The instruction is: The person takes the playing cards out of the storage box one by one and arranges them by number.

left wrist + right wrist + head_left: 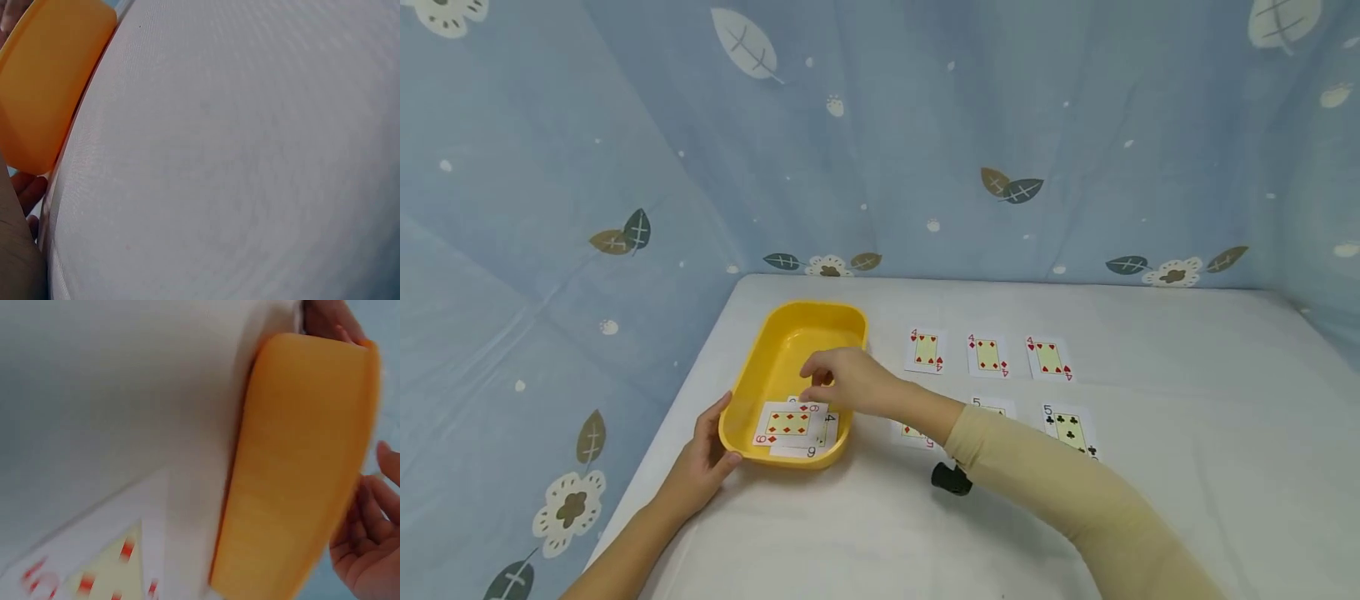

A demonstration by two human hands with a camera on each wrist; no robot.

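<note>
My left hand [703,454] grips the near left corner of a yellow plastic tray [760,358], thumb at the near rim and fingers along the left side. A six of diamonds [788,423] lies face up at the tray's near end, overlapping other playing cards [797,451] beneath it. Over the tray, just above these cards, my right hand [850,382] reaches in from the right. Its fingers are loosely bent, and in the right wrist view a gap shows between thumb and fingers [369,509], with no card between them.
Right of the tray, three red fours [987,357] form a far row. Nearer are a five of clubs [1070,429], another five [992,406] and a red five [912,433], partly hidden by the right arm. A black device [951,479] shows at the right sleeve. Blue patterned cloth [910,150] hangs behind.
</note>
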